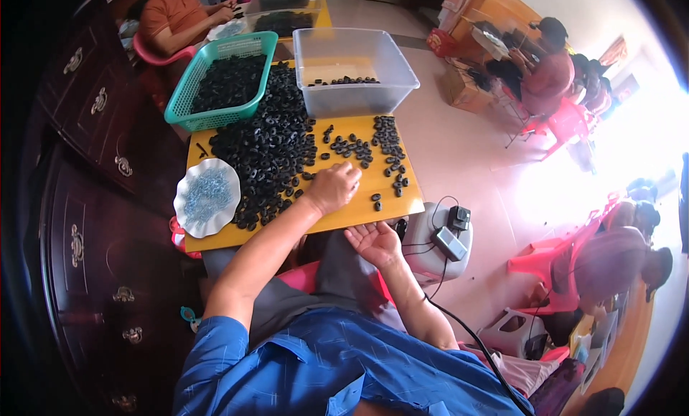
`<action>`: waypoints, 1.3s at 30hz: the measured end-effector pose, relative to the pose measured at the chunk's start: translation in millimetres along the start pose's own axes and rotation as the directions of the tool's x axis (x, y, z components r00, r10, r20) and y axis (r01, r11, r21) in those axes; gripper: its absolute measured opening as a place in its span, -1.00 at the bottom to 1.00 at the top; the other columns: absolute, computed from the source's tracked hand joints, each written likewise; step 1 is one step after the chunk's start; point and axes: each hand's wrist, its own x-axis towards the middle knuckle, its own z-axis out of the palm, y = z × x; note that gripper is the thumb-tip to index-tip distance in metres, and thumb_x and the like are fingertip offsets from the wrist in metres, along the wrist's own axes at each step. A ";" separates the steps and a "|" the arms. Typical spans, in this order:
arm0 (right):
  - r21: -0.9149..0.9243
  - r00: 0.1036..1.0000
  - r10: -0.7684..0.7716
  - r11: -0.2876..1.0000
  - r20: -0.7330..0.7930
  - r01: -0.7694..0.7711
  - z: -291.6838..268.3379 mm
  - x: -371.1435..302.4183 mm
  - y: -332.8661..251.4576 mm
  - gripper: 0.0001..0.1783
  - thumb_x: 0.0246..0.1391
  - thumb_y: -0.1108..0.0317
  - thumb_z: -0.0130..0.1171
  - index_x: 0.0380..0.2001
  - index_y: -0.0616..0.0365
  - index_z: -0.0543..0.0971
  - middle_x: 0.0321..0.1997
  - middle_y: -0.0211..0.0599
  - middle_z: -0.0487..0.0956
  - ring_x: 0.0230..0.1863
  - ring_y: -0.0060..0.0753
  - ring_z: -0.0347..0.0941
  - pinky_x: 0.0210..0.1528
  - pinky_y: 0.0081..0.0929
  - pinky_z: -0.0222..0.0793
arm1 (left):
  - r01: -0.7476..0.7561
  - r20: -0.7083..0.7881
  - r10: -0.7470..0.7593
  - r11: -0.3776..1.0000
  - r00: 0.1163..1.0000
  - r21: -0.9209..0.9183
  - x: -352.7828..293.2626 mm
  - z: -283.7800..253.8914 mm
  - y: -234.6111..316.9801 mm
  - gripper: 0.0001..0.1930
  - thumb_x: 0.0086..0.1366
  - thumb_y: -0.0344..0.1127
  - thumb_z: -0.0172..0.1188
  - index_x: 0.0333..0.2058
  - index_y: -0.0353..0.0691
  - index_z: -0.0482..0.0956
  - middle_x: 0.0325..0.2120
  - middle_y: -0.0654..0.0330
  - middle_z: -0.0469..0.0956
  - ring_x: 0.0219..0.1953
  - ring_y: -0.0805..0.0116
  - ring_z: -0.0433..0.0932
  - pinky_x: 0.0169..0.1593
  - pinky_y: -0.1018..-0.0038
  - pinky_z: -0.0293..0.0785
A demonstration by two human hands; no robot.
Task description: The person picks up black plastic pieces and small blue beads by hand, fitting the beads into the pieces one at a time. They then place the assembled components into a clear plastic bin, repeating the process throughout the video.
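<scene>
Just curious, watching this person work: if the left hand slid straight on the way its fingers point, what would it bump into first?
Probably the scattered small black pieces just beyond the left hand on the yellow board; further along stands the clear plastic bin.

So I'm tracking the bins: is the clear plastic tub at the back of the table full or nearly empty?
Nearly empty. The clear plastic tub holds only a thin scatter of black rings along its floor; its walls show bare above them.

The person wears a short-sleeved shirt [337, 366] of bright blue cloth, with a collar or placket fold showing near the lower edge. The sleeves end above the elbows, leaving both forearms bare. Grey trousers [323, 294] cover the lap. Both hands are bare, with no gloves; no rings or watch can be made out, though the view is small.
</scene>
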 end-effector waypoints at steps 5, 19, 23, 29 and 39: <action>0.064 0.878 0.054 0.993 0.476 -0.096 -50.8 10.0 -34.7 -0.42 0.45 -0.03 -0.27 0.14 0.21 0.50 0.23 0.04 0.55 0.33 0.21 0.38 0.40 0.28 0.19 | 0.109 -0.198 -0.153 0.971 0.968 -0.214 41.9 -26.5 -16.9 -0.90 0.27 -0.32 0.24 -0.34 -0.17 0.53 -0.42 0.05 0.55 -0.34 -0.06 0.61 -0.29 0.13 0.55; -0.052 0.998 -0.056 0.997 -0.005 0.056 -7.8 -4.5 -8.6 -0.45 0.48 -0.01 -0.29 0.20 0.15 0.46 0.29 0.01 0.50 0.31 0.12 0.41 0.37 0.11 0.27 | 0.672 0.080 -0.802 0.437 0.592 -0.598 136.6 -106.6 -218.5 -0.77 0.27 -0.13 0.24 -0.37 -0.17 0.57 -0.57 0.35 0.49 -0.66 0.53 0.36 -0.65 0.50 0.25; -0.043 0.998 -0.033 0.998 0.045 0.035 -19.0 -4.1 -10.6 -0.46 0.48 -0.01 -0.27 0.19 0.14 0.46 0.27 -0.01 0.53 0.29 0.08 0.43 0.34 0.09 0.31 | 0.783 0.074 -0.854 0.433 0.515 -0.447 160.2 -81.5 -231.3 -0.69 0.23 -0.08 0.24 -0.34 -0.25 0.59 -0.59 0.27 0.52 -0.68 0.42 0.42 -0.63 0.42 0.35; -0.020 0.996 -0.030 0.999 0.082 0.032 -25.9 -7.1 -12.8 -0.46 0.47 -0.02 -0.23 0.20 0.13 0.46 0.24 -0.05 0.56 0.27 0.04 0.46 0.33 0.06 0.33 | 0.812 0.077 -0.863 0.434 0.499 -0.391 178.1 -35.4 -261.4 -0.56 0.12 -0.04 0.36 -0.25 -0.37 0.70 -0.46 0.05 0.67 -0.48 0.23 0.65 -0.44 0.31 0.53; -0.047 0.990 -0.025 0.998 0.140 0.031 -19.7 -10.9 -4.0 -0.45 0.47 -0.01 -0.22 0.20 0.19 0.47 0.22 -0.01 0.58 0.22 0.08 0.51 0.30 0.06 0.39 | 0.676 -0.175 -0.791 0.596 0.586 -0.433 151.1 -53.7 -266.2 -0.53 0.43 -0.01 0.08 -0.23 -0.38 0.71 -0.29 0.12 0.71 -0.26 0.36 0.63 -0.11 0.40 0.50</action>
